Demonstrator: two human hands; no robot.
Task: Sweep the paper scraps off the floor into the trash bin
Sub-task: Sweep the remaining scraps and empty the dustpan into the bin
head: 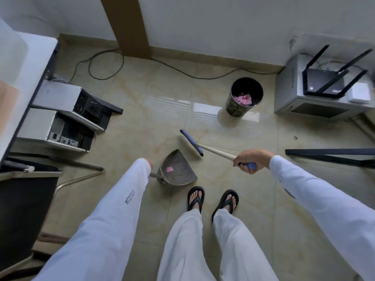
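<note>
Right hand (248, 161) clamped on broom (192, 143) handle. Left hand (150, 162) mostly hidden by sleeve, at dustpan (178, 169) handle; grip unclear. One pink scrap (169, 169) in dustpan. Trash bin (243, 97) on floor (154, 110), well apart, holding pink scraps (242, 99).

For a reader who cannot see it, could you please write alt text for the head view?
A person holds a broom in the right hand and a dustpan, with one pink paper scrap, in the left hand. A trash bin with pink scraps stands beyond.
</note>
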